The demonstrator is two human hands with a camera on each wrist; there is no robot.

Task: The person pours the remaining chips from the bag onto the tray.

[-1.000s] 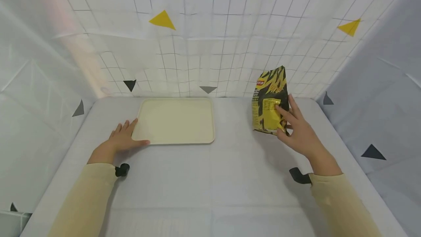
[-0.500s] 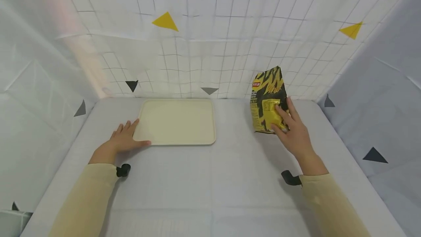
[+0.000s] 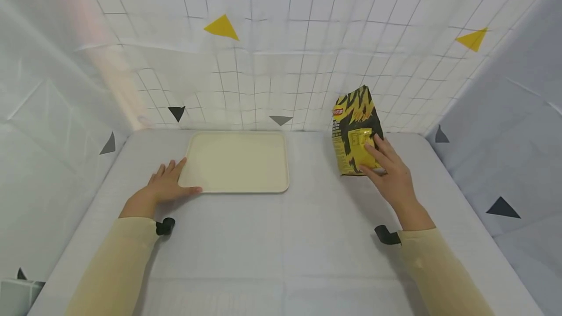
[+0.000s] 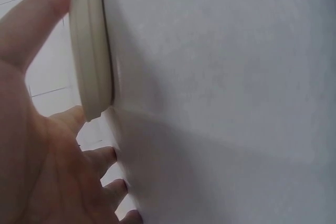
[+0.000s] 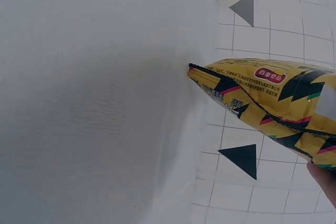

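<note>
Looking halfway-ish: right hand (image 3: 393, 177) is grasping snack bag (image 3: 355, 116), left hand (image 3: 164, 185) is touching tray (image 3: 237, 162), fingers loose; release is apparently pending.

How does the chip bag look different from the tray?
The chip bag is yellow and black with stripes and printing, but the tray is plain cream.
The bag is tipped up on end, while the tray lies flat on the white tabletop.
The bag looks crinkly, whereas the tray is smooth with rounded corners.
Both have a hand on them: the right hand holds the bag, and the left hand touches the tray's corner.
</note>
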